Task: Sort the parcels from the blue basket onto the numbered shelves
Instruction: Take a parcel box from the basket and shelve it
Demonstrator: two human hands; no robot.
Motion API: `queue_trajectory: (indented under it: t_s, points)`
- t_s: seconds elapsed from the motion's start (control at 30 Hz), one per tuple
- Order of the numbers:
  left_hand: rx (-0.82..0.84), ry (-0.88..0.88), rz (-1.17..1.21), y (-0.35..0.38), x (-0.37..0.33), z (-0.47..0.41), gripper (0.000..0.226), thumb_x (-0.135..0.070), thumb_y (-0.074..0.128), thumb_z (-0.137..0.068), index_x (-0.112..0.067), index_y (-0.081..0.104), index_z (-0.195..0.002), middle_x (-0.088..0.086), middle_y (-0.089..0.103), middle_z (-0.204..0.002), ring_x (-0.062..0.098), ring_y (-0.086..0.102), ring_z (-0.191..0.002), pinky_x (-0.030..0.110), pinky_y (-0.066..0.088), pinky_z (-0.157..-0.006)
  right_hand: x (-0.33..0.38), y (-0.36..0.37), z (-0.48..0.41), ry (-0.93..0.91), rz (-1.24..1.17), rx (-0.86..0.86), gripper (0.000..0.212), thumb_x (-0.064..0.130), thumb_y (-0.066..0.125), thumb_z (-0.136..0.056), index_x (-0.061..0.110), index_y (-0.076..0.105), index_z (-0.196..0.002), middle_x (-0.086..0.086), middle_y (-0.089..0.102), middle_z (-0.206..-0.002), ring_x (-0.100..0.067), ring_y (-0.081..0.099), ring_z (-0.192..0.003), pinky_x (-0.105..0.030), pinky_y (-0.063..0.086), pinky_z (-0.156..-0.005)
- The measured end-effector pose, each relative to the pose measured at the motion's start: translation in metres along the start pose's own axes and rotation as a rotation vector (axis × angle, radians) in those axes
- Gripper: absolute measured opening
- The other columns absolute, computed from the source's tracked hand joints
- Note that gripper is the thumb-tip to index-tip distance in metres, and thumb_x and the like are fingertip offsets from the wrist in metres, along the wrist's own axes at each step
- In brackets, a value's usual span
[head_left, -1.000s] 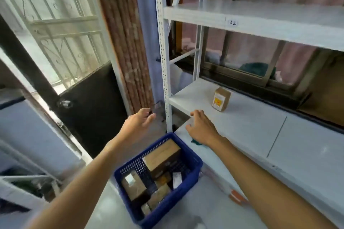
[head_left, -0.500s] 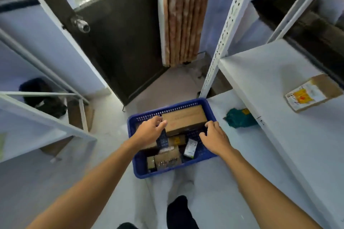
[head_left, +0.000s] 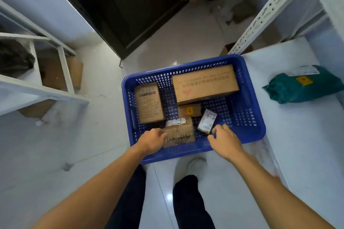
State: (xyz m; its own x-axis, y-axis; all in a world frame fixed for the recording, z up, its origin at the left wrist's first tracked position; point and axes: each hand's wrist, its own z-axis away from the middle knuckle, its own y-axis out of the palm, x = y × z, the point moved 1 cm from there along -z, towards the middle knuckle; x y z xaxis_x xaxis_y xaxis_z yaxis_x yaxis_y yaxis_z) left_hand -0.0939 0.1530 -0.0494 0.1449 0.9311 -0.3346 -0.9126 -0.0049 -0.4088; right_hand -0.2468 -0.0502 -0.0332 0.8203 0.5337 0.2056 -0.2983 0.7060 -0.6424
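Left hand (head_left: 152, 140) curls against the small cardboard box (head_left: 179, 135), right hand (head_left: 225, 141) beside the labelled packet (head_left: 207, 121) in the blue basket (head_left: 249, 87); grips unclear. Grabbing both could mix up shelf numbers.

- A dark door (head_left: 119, 5) is seen at the far edge of the tiled floor (head_left: 186, 39).
- A cardboard box (head_left: 75, 73) is set at the floor's left edge.

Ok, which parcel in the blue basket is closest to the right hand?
The small flat packet with the white handwritten label, just ahead of the right hand. The rest are brown cardboard boxes lying farther off.
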Motion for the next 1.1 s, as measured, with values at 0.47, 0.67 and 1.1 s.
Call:
queue_trajectory:
  t_s: [0.47,0.67,1.1]
  points:
    - [-0.013,-0.116,0.287,0.109,0.09,-0.191,0.041,-0.025,0.045,-0.102,-0.026,0.041,-0.143,0.004,0.066,-0.112,0.018,0.062,-0.072,0.029,0.048,-0.06,-0.024,0.168,-0.182,0.139,-0.019,0.163,0.05,0.048,0.04,-0.104,0.01,0.045,-0.137,-0.013,0.047,-0.141,-0.035,0.049,-0.126,-0.046,0.044,-0.1]
    - [-0.201,-0.221,0.14,0.112,0.092,-0.206,0.057,-0.031,0.055,-0.099,-0.01,0.033,-0.146,0.015,0.035,-0.146,0.033,0.049,-0.125,0.042,0.043,-0.101,-0.021,0.184,-0.216,0.25,-0.19,0.187,0.074,0.064,0.026,-0.101,0.009,0.036,-0.15,-0.016,0.042,-0.152,-0.036,0.043,-0.136,-0.045,0.039,-0.105]
    - [0.012,-0.367,0.481,0.113,0.102,-0.232,0.05,-0.038,0.056,-0.091,-0.01,0.05,-0.133,0.011,0.06,-0.127,0.031,0.056,-0.114,0.044,0.046,-0.103,-0.015,0.195,-0.224,0.447,-0.611,0.299,0.066,0.073,0.033,-0.094,0.021,0.052,-0.13,-0.01,0.056,-0.132,-0.032,0.058,-0.113,-0.04,0.049,-0.095]
